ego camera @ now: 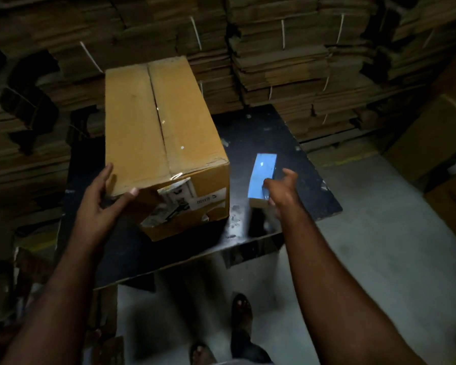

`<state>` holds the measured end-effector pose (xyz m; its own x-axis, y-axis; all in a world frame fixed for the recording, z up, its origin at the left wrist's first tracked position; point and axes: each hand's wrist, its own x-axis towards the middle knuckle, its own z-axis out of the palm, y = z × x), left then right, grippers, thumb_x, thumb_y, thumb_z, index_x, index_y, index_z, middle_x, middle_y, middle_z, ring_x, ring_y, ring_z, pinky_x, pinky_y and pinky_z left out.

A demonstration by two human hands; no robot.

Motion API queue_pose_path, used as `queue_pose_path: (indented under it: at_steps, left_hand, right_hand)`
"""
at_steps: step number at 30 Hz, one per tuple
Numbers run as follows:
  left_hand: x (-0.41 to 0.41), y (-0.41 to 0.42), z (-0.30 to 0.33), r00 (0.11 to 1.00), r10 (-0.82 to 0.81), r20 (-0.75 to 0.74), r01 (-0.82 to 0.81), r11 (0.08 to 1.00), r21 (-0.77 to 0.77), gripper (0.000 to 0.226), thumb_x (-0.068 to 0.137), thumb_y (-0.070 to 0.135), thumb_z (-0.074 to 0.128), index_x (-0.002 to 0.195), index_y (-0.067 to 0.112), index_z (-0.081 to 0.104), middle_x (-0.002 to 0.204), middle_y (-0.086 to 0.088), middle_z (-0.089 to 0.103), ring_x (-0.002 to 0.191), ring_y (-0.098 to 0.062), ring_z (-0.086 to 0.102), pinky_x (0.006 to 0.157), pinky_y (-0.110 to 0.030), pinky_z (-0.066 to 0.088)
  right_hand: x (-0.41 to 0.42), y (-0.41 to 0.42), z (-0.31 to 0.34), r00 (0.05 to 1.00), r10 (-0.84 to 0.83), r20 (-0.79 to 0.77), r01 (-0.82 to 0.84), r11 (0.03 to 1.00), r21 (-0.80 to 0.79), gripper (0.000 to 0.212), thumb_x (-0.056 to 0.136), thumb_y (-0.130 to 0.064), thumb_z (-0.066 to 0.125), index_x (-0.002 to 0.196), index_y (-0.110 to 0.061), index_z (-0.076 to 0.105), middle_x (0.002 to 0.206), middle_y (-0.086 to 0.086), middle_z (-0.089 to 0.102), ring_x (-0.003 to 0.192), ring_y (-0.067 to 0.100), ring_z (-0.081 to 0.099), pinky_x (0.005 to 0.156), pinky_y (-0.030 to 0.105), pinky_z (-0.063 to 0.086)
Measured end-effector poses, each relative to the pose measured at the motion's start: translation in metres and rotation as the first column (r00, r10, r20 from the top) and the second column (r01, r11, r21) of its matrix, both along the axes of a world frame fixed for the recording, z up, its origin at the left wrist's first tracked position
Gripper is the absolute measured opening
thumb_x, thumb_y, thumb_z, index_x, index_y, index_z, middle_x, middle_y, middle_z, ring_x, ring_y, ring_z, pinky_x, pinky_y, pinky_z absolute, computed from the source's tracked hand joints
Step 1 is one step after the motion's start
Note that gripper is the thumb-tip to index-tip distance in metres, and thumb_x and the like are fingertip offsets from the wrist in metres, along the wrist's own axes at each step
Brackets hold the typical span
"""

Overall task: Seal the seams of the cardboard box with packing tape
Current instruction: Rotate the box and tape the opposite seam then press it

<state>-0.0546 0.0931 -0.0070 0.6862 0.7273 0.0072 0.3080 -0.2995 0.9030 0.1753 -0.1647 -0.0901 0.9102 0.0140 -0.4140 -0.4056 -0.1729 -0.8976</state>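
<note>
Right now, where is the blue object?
In the head view the blue object lies on the black table, right of the cardboard box, with the right hand at its near end.

Cardboard box (153, 133) — tan-yellow, with a darker seam line along the top; white torn labels (179, 201) printed in black on the near end. Table (287, 143) — glossy black, flecked with pale scuffs and specks. Flat rectangular object (263, 169) — light blue face, tan lower edge. Bundled flat cardboard stacks (287, 61) — dull brown, layered in fine horizontal stripes, tied with thin white strings. Floor (379, 246) — pale grey. Sandals (241, 306) — dark, nearly black.
</note>
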Motion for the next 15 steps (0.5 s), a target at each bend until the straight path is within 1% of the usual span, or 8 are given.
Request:
queue_pose_path:
  at_steps: [3, 5, 6, 8, 9, 11, 13, 15]
  left_hand:
    - [-0.011, 0.003, 0.021, 0.992, -0.012, 0.128, 0.022, 0.997, -0.077, 0.046, 0.096, 0.018, 0.062, 0.141, 0.017, 0.054, 0.141, -0.003, 0.055, 0.120, -0.009, 0.053, 0.084, -0.011, 0.042]
    - [-0.010, 0.001, 0.037, 0.982, -0.023, 0.188, 0.048, 0.990, -0.129, 0.034, 0.097, 0.017, 0.060, 0.129, 0.008, 0.062, 0.120, -0.005, 0.065, 0.102, -0.008, 0.061, 0.077, -0.011, 0.048]
    - [-0.007, -0.002, 0.043, 0.977, -0.026, 0.212, 0.062, 0.984, -0.167, 0.027, 0.096, 0.017, 0.062, 0.121, 0.008, 0.066, 0.110, -0.003, 0.067, 0.101, -0.012, 0.063, 0.078, -0.014, 0.051]
    - [0.001, -0.006, 0.051, 0.977, -0.017, 0.211, 0.050, 0.987, -0.155, 0.013, 0.092, 0.026, 0.069, 0.102, 0.019, 0.070, 0.102, -0.001, 0.069, 0.109, -0.024, 0.064, 0.087, -0.031, 0.053]
    - [0.004, -0.008, 0.055, 0.982, -0.018, 0.190, 0.039, 0.994, -0.105, 0.011, 0.089, 0.031, 0.071, 0.097, 0.024, 0.070, 0.103, -0.002, 0.070, 0.110, -0.025, 0.064, 0.090, -0.035, 0.052]
    - [0.006, -0.013, 0.064, 0.977, -0.028, 0.209, 0.041, 0.998, -0.057, 0.012, 0.088, 0.038, 0.071, 0.092, 0.026, 0.071, 0.103, -0.002, 0.072, 0.105, -0.021, 0.066, 0.087, -0.033, 0.050]
    - [0.006, -0.020, 0.076, 0.968, -0.069, 0.243, 0.103, 0.986, -0.132, 0.023, 0.090, 0.043, 0.066, 0.091, 0.021, 0.073, 0.098, -0.003, 0.074, 0.097, -0.019, 0.069, 0.085, -0.035, 0.051]
    - [0.009, -0.026, 0.088, 0.977, -0.070, 0.201, 0.126, 0.950, -0.286, 0.038, 0.095, 0.048, 0.057, 0.092, 0.013, 0.073, 0.094, -0.006, 0.075, 0.089, -0.022, 0.070, 0.079, -0.035, 0.051]
  right_hand:
    - [-0.036, -0.009, 0.059, 0.990, -0.002, 0.138, -0.014, 0.993, 0.116, 0.066, 0.078, 0.010, 0.053, 0.136, -0.016, 0.036, 0.113, 0.009, 0.060, 0.092, 0.021, 0.061, 0.066, 0.034, 0.053]
    - [-0.059, -0.013, 0.096, 0.975, 0.036, 0.220, -0.074, 0.983, 0.168, 0.061, 0.074, 0.006, 0.054, 0.128, -0.022, 0.045, 0.112, 0.008, 0.064, 0.091, 0.022, 0.063, 0.064, 0.034, 0.052]
    - [-0.070, -0.012, 0.112, 0.968, 0.057, 0.246, -0.108, 0.973, 0.202, 0.057, 0.075, 0.002, 0.059, 0.125, -0.023, 0.048, 0.113, 0.007, 0.065, 0.092, 0.022, 0.064, 0.065, 0.035, 0.053]
    - [-0.090, -0.006, 0.139, 0.945, 0.120, 0.304, -0.195, 0.954, 0.228, 0.049, 0.080, -0.012, 0.073, 0.123, -0.021, 0.052, 0.110, 0.002, 0.067, 0.092, 0.017, 0.067, 0.067, 0.033, 0.056]
    - [-0.100, 0.000, 0.148, 0.926, 0.169, 0.337, -0.245, 0.949, 0.198, 0.050, 0.079, -0.020, 0.079, 0.122, -0.021, 0.053, 0.109, -0.002, 0.068, 0.090, 0.011, 0.067, 0.069, 0.030, 0.057]
    - [-0.111, 0.012, 0.157, 0.872, 0.276, 0.404, -0.337, 0.938, 0.086, 0.058, 0.069, -0.033, 0.088, 0.116, -0.022, 0.057, 0.105, -0.005, 0.069, 0.089, 0.007, 0.068, 0.073, 0.030, 0.059]
    - [-0.118, 0.027, 0.162, 0.800, 0.416, 0.433, -0.420, 0.903, -0.091, 0.060, 0.056, -0.044, 0.088, 0.107, -0.026, 0.062, 0.100, -0.005, 0.071, 0.089, 0.011, 0.069, 0.077, 0.040, 0.060]
    - [-0.121, 0.042, 0.163, 0.721, 0.553, 0.418, -0.500, 0.832, -0.240, 0.060, 0.049, -0.049, 0.080, 0.103, -0.028, 0.064, 0.095, -0.005, 0.071, 0.086, 0.015, 0.069, 0.075, 0.046, 0.059]
